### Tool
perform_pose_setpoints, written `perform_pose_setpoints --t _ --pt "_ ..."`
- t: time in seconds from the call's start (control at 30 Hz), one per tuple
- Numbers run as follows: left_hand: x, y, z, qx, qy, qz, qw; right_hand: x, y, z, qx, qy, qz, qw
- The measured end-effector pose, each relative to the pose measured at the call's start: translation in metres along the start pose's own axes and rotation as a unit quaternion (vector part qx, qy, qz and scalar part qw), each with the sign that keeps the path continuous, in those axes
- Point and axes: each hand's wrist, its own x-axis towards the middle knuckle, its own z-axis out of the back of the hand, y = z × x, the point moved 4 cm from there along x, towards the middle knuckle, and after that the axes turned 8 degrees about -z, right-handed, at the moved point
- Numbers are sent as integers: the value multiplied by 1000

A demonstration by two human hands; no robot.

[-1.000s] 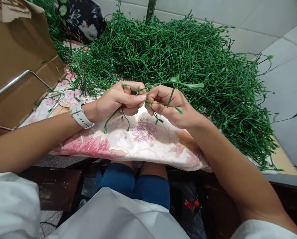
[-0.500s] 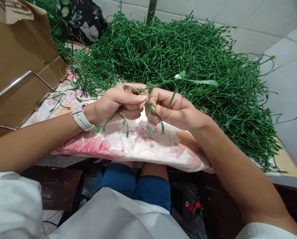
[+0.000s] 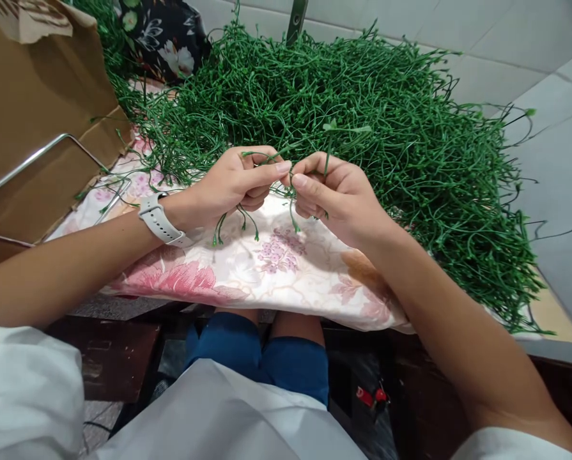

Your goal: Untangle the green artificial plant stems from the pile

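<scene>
Green plastic stems (image 3: 247, 220) run between my two hands, their thin tips hanging below the fingers. My left hand (image 3: 242, 182), with a white watch band at the wrist, pinches them between thumb and forefinger. Close beside it, my right hand (image 3: 336, 191) pinches the same stems near their joint, and a stem with a pale leafy top (image 3: 333, 126) rises from its fingers. Both hands are above the flowered cloth (image 3: 247, 275). The exact spot where the fingertips meet the stems is partly hidden.
A large heap of green stems (image 3: 362, 96) lies behind and right of the hands. At the left stands a cardboard box (image 3: 41, 96) with a metal wire frame (image 3: 31, 156). A black flowered fabric (image 3: 163, 38) is at the back left, against a tiled wall.
Both hands have shifted slightly upward, with the fingertips nearer each other. The leafy-topped stem has moved left and stands more upright. Fewer tips hang below my right hand.
</scene>
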Motion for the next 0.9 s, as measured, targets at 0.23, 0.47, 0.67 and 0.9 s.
perform_pose_setpoints --t 0.23,0.47,0.67,0.9 --pt "-2 3 -8 -15 -5 29 999 -5 5 -2 -85 69 1 994" --pt "16 -34 34 -114 -99 -65 986 -21 -3 -31 -282 261 -46 922" --pt "14 -21 33 -49 -112 -92 988 -14 4 -17 -222 130 48 965" --pt "8 4 16 96 -43 -53 993 -4 8 2 -162 -27 108 981"
